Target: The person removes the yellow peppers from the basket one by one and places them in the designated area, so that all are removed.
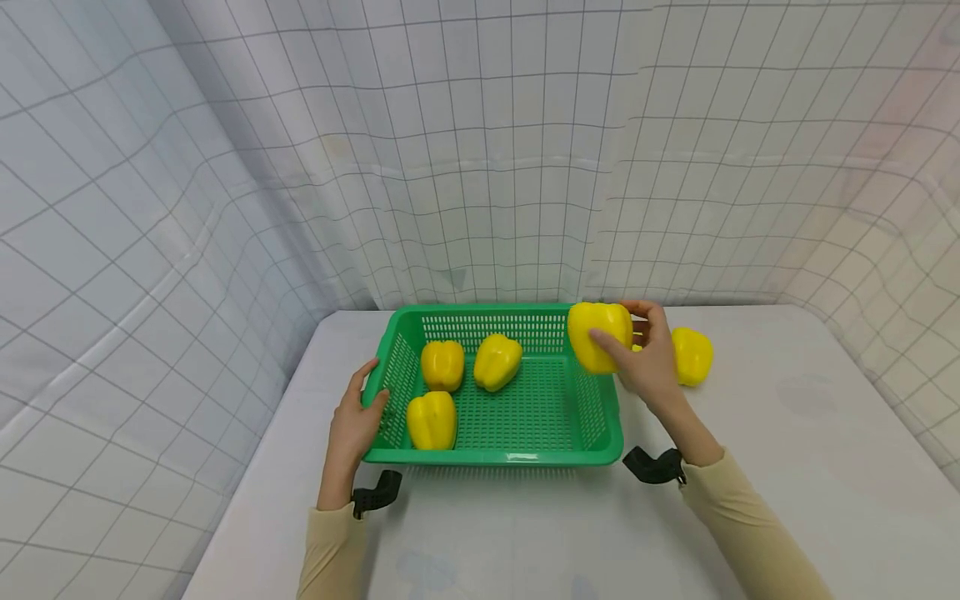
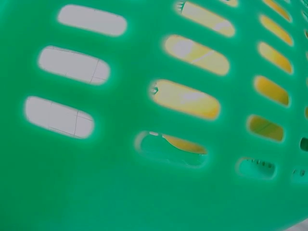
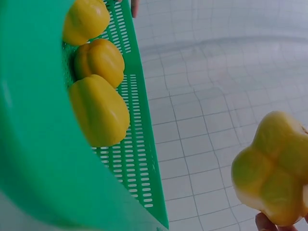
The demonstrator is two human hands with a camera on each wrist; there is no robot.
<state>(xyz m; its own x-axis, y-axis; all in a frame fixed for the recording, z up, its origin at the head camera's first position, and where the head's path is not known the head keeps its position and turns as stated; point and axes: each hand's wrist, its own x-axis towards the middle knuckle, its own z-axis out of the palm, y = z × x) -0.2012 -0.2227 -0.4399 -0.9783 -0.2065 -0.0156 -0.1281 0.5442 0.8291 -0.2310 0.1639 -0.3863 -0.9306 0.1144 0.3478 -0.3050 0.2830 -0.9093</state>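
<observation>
A green plastic basket (image 1: 525, 457) with slotted walls stands on the table, and three yellow bell peppers lie inside: one at the back left (image 1: 442, 365), one near the middle (image 1: 497, 362) and one at the front left (image 1: 432, 421). My left hand (image 1: 355, 423) grips the basket's left rim, thumb on the inner side. Above the right rim, my right hand (image 1: 648, 354) holds another yellow bell pepper (image 1: 597, 337) between thumb and fingers; its lobed bottom shows in the right wrist view. The basket's slotted wall (image 2: 96, 183) fills the left wrist view.
A further yellow bell pepper (image 1: 692, 356) lies on the white table (image 1: 780, 433), right of the basket. Something yellow shows partly behind my right hand. White grid-patterned curtains (image 1: 487, 167) hang behind the table and at both sides. Each wrist carries a black mount (image 1: 654, 465).
</observation>
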